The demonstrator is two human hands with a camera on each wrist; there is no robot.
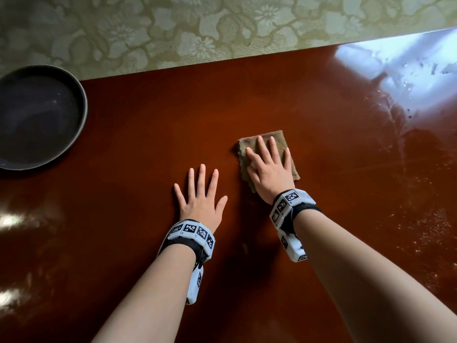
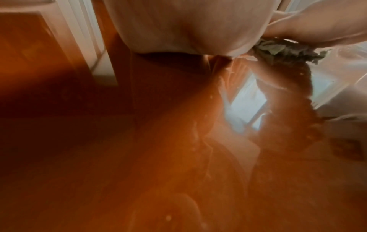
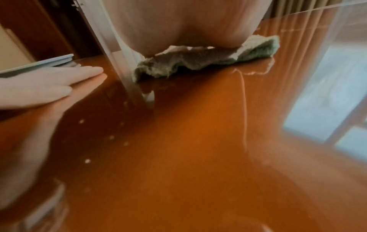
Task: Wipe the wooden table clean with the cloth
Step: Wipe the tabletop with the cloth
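Observation:
A glossy reddish-brown wooden table (image 1: 153,115) fills the head view. A folded brownish cloth (image 1: 282,141) lies on it right of centre. My right hand (image 1: 268,164) presses flat on the cloth with straight, spread fingers. My left hand (image 1: 200,194) rests flat on the bare wood just left of the cloth, fingers spread, holding nothing. The right wrist view shows the cloth (image 3: 198,61) bunched under my palm and the left hand (image 3: 49,84) flat beside it. In the left wrist view the cloth (image 2: 286,50) peeks out under the right hand.
A dark round bowl (image 1: 37,117) stands at the table's far left edge. Crumbs and wet smears (image 1: 408,214) cover the right side of the table, with window glare at the far right corner. A floral patterned carpet (image 1: 173,28) lies beyond the far edge.

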